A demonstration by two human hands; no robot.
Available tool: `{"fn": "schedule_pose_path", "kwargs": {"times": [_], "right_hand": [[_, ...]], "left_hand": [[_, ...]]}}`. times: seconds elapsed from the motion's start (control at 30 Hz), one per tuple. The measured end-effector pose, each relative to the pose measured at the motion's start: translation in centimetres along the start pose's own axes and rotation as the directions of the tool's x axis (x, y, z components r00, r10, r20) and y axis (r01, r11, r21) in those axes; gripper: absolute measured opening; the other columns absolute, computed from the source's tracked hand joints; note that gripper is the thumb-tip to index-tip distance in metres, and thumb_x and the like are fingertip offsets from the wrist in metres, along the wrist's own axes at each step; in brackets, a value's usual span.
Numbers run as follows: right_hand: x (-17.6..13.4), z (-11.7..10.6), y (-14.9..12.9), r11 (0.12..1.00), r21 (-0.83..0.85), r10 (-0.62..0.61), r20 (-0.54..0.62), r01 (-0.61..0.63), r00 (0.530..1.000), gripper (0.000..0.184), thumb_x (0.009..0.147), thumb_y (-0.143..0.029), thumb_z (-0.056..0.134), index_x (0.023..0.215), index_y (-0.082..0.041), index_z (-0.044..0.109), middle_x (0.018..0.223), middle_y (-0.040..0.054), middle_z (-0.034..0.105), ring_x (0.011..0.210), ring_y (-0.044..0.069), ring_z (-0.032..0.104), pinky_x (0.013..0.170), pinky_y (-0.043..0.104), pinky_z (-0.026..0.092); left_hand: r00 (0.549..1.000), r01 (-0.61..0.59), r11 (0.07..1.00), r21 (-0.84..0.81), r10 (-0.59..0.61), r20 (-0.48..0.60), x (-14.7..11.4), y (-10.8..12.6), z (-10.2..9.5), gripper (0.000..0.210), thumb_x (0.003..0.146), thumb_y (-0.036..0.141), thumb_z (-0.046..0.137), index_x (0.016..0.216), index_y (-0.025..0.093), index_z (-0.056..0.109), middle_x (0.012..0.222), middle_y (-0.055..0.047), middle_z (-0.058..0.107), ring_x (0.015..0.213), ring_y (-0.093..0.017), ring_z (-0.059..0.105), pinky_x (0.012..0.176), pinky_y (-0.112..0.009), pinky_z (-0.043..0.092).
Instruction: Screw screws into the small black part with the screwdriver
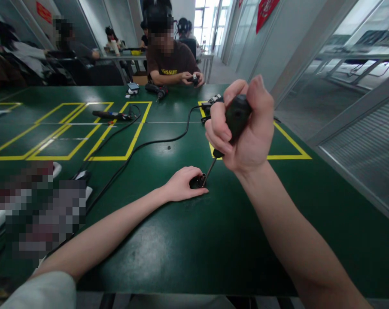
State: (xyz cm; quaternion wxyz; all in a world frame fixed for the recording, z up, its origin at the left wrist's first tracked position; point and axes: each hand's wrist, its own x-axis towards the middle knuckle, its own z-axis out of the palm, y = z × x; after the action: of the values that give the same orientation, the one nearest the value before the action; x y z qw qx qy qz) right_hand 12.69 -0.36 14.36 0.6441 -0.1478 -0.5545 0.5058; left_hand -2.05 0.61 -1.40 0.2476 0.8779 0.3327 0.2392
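left hand (182, 184): low, curled | right hand (254, 135): raised, tightly wrapped

From my end I can make out one pale grey-green fabric sleeve (46, 292) on the wearer, loose and plain, its curved hem ending around the left elbow. Past that hem the left forearm (117, 231) is bare and slim, tapering smoothly to a narrow wrist, and the left hand (183, 184) is bare too. The right forearm (294, 240) shows uncovered all the way to my picture's lower edge, broadening away from the wrist; whether a sleeve begins higher up, I can't tell. The bare right hand (257, 128) looms larger on my feed, with rounded fingertips and a sturdy thumb.
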Motion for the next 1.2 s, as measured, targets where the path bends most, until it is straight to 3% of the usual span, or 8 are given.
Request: {"fn": "schedule_pose_path", "kwargs": {"times": [0.13,0.3,0.43,0.57,0.7,0.83,0.97,1.2], "right_hand": [[0.3,-0.1,0.3,0.998,0.060,-0.003,0.012,0.002,1.000,0.056,0.094,-0.075,0.053,0.069,-0.025,0.050,0.050,-0.0066,0.043,0.032,0.009,0.024,0.032,0.026,0.017],[0.1,-1.1,-0.3,0.987,0.152,0.012,0.236,-0.049,0.972,0.056,0.098,-0.072,0.051,0.068,-0.024,0.053,0.039,-0.0097,0.030,0.030,0.008,0.019,0.031,0.022,0.016],[-0.6,-0.3,-0.5,0.981,0.180,0.028,0.216,-0.068,0.976,0.047,0.093,-0.067,0.064,0.077,-0.025,0.051,0.039,-0.0121,0.035,0.028,0.007,0.019,0.030,0.020,0.013],[-0.4,0.2,-0.2,0.985,0.171,0.002,0.157,-0.029,0.988,0.040,0.097,-0.053,0.065,0.071,-0.024,0.058,0.049,-0.0056,0.053,0.030,0.008,0.031,0.029,0.023,0.020],[0.2,-0.4,-0.3,0.991,0.131,0.012,0.171,-0.035,0.985,0.056,0.098,-0.065,0.058,0.062,-0.022,0.058,0.049,-0.0044,0.041,0.038,0.009,0.036,0.036,0.023,0.029],[0.2,-0.7,-0.4,0.988,0.145,0.013,0.194,-0.042,0.981,0.061,0.097,-0.074,0.051,0.063,-0.023,0.058,0.038,-0.0081,0.028,0.031,0.008,0.025,0.031,0.022,0.018],[0.0,-0.4,-0.1,0.987,0.159,-0.002,0.206,-0.031,0.978,0.058,0.086,-0.079,0.062,0.068,-0.025,0.055,0.035,-0.0099,0.034,0.026,0.009,0.021,0.027,0.023,0.015],[-0.1,-0.2,-0.5,0.983,0.183,-0.029,0.113,0.008,0.993,0.049,0.098,-0.047,0.062,0.058,-0.021,0.055,0.047,-0.0050,0.045,0.029,0.006,0.030,0.029,0.022,0.018]], "left_hand": [[1.000,-0.024,1.000,-0.007,0.024,-0.010,0.0,-0.3,0.2,0.036,0.086,0.049,0.080,0.099,0.019,0.064,0.098,-0.006,0.071,0.092,-0.024,0.066,0.087,-0.036,0.053],[0.998,-0.055,0.998,-0.036,0.055,0.005,0.1,-0.5,0.5,0.034,0.087,0.046,0.079,0.102,0.018,0.067,0.102,-0.008,0.074,0.096,-0.025,0.068,0.090,-0.038,0.054],[0.996,-0.088,0.995,-0.051,0.088,-0.005,0.1,-0.6,0.6,0.034,0.089,0.046,0.078,0.104,0.016,0.069,0.105,-0.011,0.075,0.103,-0.027,0.069,0.095,-0.041,0.055],[0.996,-0.087,0.995,-0.055,0.087,-0.011,0.1,-0.5,0.6,0.034,0.089,0.046,0.078,0.106,0.017,0.070,0.108,-0.011,0.076,0.106,-0.027,0.070,0.099,-0.042,0.054],[0.996,-0.093,0.995,-0.042,0.093,-0.003,0.1,-0.6,0.7,0.035,0.089,0.048,0.077,0.105,0.018,0.071,0.108,-0.011,0.076,0.104,-0.027,0.070,0.098,-0.041,0.055],[0.994,-0.105,0.994,-0.039,0.105,-0.006,0.1,-0.6,0.7,0.034,0.090,0.047,0.077,0.105,0.017,0.071,0.108,-0.012,0.076,0.103,-0.027,0.070,0.097,-0.041,0.055],[0.995,-0.099,0.994,-0.038,0.098,-0.009,0.1,-0.7,0.7,0.036,0.090,0.049,0.075,0.106,0.017,0.070,0.108,-0.011,0.076,0.104,-0.027,0.070,0.097,-0.042,0.055],[0.996,-0.084,0.996,-0.042,0.083,-0.007,0.0,-0.6,0.5,0.034,0.090,0.048,0.076,0.106,0.018,0.070,0.107,-0.011,0.076,0.104,-0.027,0.069,0.097,-0.042,0.055]]}}
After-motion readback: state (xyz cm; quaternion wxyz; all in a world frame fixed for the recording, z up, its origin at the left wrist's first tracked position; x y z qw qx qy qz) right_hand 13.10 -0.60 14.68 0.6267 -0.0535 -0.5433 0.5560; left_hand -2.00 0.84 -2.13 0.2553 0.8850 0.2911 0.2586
